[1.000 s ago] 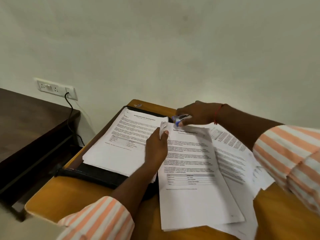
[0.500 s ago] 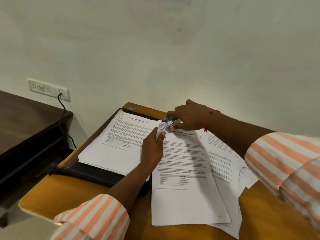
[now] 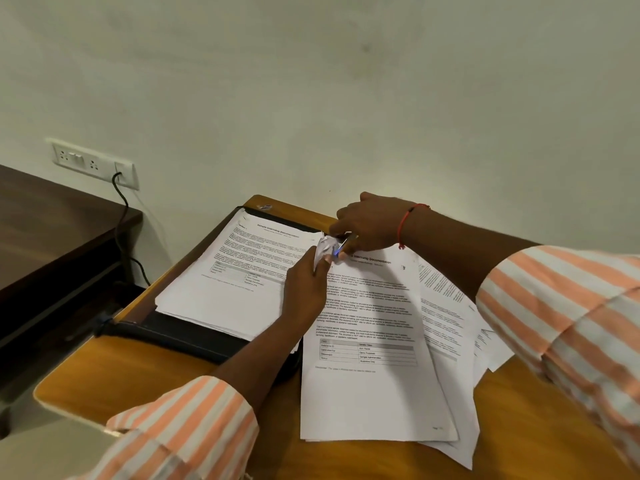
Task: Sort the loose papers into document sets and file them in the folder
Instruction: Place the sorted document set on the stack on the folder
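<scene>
The left hand (image 3: 304, 289) is pinching up the 11 o'clock corner of the paper set (image 3: 374, 341), seemingly so the right hand (image 3: 370, 220), gripping a small stapler (image 3: 341, 245), can bind it, the folder (image 3: 194, 336) lying at 9 o'clock.

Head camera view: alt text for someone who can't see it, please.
A person's left hand pinches the curled corner of a printed set on a wooden desk while the right hand grips a small blue tool, likely a stapler, at that corner. Beside it, another paper stack lies on a black folder.
</scene>
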